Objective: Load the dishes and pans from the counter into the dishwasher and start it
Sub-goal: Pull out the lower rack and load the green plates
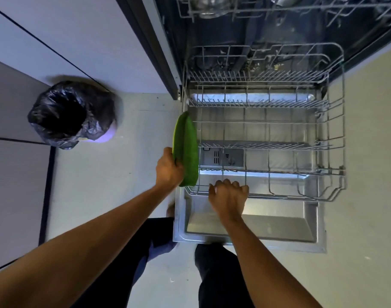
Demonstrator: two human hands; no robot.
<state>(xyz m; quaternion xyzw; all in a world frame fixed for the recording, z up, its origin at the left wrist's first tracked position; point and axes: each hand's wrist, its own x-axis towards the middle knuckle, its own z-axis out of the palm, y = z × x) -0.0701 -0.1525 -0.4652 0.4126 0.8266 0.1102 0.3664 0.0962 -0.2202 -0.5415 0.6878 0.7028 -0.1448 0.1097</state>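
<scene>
A small bin [72,114] lined with a crumpled black plastic bag stands on a pale floor [114,174], pushed up against light grey cabinet doors [56,30] divided by thin dark seams; its lilac base shows beneath the bag.

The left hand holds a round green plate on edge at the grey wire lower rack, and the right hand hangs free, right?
Not quite. The head view shows the right hand gripping the front rim of the grey wire lower rack, not hanging free. The left hand does hold the round green plate on edge at that rack.
</scene>
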